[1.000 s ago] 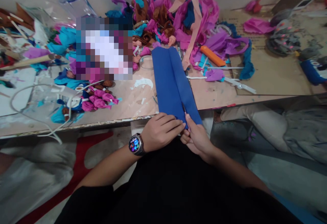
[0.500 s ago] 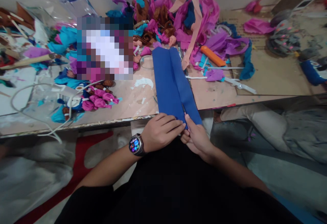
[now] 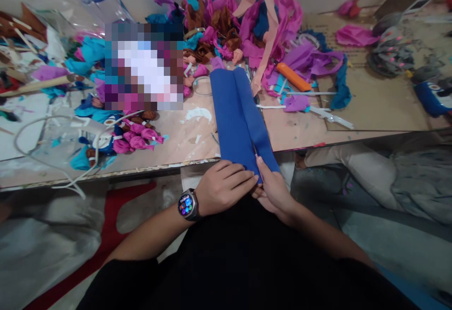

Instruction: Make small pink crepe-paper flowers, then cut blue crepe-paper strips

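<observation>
A long blue sheet (image 3: 229, 117), either crepe paper or cloth, lies over the table's front edge with a lengthwise fold along its right part. My left hand (image 3: 228, 183), with a smartwatch (image 3: 188, 205) at its wrist, is closed on the sheet's near edge. Just right of it, my right hand (image 3: 275, 187) grips scissors (image 3: 254, 149). Their thin blade points away from me along the sheet, at a slit that runs down to the near edge. Fingers and sheet hide the scissors' handles.
Pink, purple, brown and teal crepe pieces (image 3: 226, 32) heap along the wall. An orange cutter (image 3: 294, 77) lies right of the sheet. A white cable (image 3: 21, 135) loops at left, near pink wrapped bundles (image 3: 141, 135). Cardboard (image 3: 381, 107) covers the right side. People sit on both sides.
The scissor blade sits slightly farther along the sheet, and the slit at the near edge looks wider. Both hands stay in nearly the same place.
</observation>
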Action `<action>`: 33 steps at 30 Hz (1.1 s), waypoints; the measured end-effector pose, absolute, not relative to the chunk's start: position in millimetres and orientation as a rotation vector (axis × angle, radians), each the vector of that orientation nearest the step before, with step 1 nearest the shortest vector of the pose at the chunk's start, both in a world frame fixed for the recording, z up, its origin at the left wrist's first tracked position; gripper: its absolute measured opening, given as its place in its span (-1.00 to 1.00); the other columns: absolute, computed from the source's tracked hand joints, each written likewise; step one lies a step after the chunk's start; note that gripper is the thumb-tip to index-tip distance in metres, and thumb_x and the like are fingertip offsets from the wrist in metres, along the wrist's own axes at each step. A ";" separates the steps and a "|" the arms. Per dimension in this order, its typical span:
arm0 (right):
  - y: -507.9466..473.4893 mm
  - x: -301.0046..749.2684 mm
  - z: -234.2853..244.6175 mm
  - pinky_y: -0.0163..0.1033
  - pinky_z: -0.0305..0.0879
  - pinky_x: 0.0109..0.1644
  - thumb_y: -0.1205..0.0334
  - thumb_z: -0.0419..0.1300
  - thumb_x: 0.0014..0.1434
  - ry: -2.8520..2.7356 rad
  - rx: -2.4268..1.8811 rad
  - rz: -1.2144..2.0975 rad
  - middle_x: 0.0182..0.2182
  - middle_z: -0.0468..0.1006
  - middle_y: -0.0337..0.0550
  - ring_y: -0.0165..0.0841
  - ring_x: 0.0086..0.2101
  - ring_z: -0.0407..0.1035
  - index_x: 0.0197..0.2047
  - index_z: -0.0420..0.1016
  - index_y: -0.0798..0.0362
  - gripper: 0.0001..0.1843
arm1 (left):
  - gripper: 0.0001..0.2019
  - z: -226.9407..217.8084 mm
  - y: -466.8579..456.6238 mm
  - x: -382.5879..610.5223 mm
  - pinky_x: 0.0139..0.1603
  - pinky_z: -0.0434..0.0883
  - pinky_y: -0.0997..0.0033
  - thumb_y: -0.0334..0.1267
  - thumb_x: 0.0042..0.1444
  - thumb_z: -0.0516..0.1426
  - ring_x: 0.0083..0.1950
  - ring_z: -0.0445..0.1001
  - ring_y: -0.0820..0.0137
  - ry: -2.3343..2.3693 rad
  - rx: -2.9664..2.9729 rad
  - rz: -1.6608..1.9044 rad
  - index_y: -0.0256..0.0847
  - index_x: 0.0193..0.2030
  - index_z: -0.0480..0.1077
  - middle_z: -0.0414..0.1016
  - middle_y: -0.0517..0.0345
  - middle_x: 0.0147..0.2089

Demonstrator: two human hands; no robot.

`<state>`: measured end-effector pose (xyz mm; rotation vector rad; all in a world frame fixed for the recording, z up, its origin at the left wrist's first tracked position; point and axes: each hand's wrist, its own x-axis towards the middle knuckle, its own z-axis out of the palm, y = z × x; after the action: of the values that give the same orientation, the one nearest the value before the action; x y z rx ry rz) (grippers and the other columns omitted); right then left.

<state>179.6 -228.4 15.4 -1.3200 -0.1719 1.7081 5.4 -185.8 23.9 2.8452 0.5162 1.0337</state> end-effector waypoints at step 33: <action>-232.0 179.7 3.9 -0.36 -0.04 -0.68 -0.29 0.48 0.07 -0.263 -1.356 1.581 -0.70 0.24 -0.49 -0.54 -0.74 0.01 -0.25 0.38 -0.05 -0.44 | -0.29 19.5 -117.1 19.4 0.43 0.21 -0.24 -0.01 0.35 0.13 0.56 0.23 -0.12 0.730 2.551 0.540 -0.19 0.56 0.12 0.33 -0.21 0.51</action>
<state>179.7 -232.0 3.9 -1.3562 -0.2633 1.5812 19.4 -117.1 19.5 2.5505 0.7297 0.5399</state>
